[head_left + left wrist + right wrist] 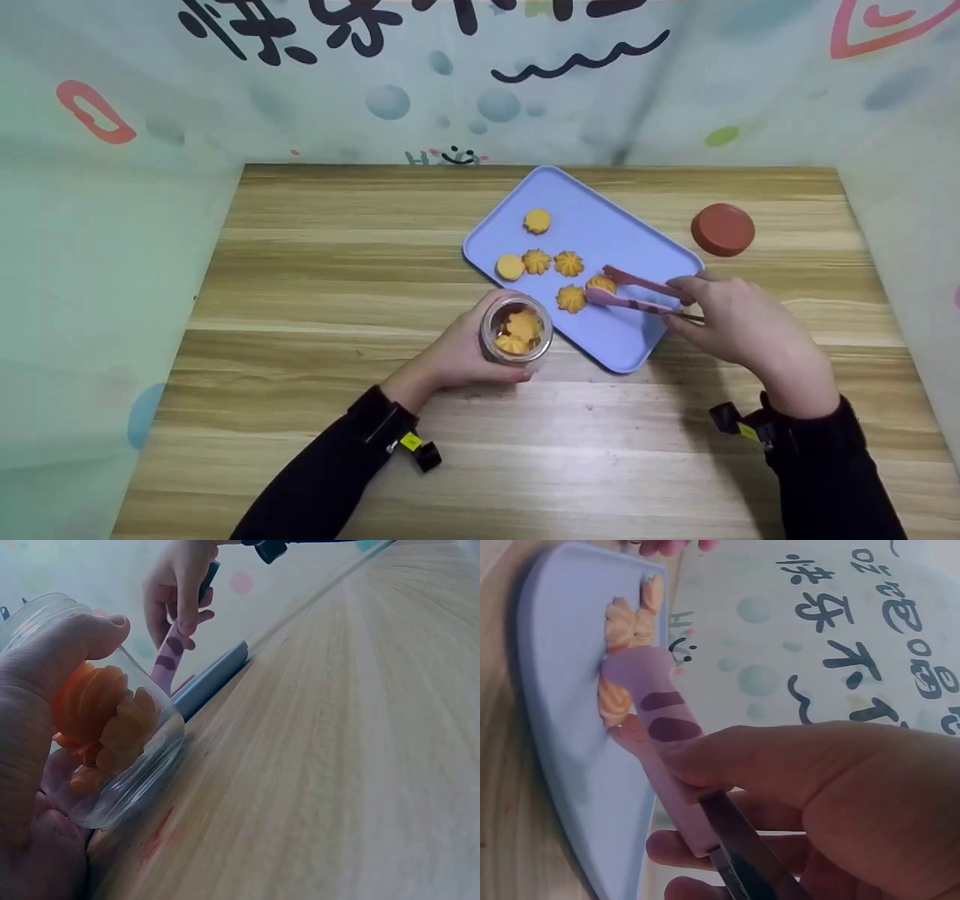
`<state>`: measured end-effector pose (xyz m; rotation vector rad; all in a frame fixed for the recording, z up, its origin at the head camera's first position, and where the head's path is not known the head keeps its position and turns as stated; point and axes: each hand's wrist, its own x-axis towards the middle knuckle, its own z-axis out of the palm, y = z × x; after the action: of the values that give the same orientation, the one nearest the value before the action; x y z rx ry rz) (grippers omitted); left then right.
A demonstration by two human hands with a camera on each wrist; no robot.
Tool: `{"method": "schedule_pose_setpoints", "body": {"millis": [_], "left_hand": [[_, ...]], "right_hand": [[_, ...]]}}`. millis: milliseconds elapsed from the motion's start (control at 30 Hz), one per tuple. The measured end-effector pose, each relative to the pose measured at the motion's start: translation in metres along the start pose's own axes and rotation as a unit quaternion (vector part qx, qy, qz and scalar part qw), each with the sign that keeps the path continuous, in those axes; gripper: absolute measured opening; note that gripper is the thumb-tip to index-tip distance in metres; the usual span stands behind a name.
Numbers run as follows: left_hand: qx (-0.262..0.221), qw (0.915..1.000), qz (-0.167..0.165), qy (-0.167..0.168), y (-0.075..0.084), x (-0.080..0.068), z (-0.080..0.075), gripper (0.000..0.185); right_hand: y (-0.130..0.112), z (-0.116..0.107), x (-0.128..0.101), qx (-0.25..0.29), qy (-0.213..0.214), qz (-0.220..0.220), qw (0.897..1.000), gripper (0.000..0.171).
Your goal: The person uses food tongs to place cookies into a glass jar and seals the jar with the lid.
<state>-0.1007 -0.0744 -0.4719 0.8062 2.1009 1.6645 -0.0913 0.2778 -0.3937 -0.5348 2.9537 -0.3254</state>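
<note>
My left hand [465, 345] holds a clear jar [517, 363] near the tray's front-left edge, its open mouth facing up. Inside lie several golden cookies [105, 720]. With thumb and fingers, my right hand [750, 330] grips pink tongs [637, 304] over the right part of a blue tray [630, 345]. The tongs' tips stand on either side of a ridged cookie [613, 701]. To its left on the tray sit several more cookies [568, 263], among them one flat side up [510, 267].
A round red-brown lid [722, 229] lies on the wooden table [337, 262] beyond the tray's right corner. Behind the table's back edge hangs a printed backdrop [450, 97]. Each forearm wears a small wrist camera [427, 456].
</note>
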Motion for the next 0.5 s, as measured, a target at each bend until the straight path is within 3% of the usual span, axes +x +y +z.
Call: {"method": "schedule_pose_setpoints", "body": {"millis": [267,500], "left_hand": [[-0.012,0.9999,-0.004,-0.002,-0.0020,0.0014,0.0004,0.093],[-0.013,0.9999,-0.001,-0.001,-0.0025,0.0016,0.0010,0.093]], "right_hand": [[0.0010,0.0038,0.0031,0.005,0.001,0.010,1.000,0.043],[0.0025,0.0053,0.0021,0.015,0.000,-0.015,1.000,0.037]]}}
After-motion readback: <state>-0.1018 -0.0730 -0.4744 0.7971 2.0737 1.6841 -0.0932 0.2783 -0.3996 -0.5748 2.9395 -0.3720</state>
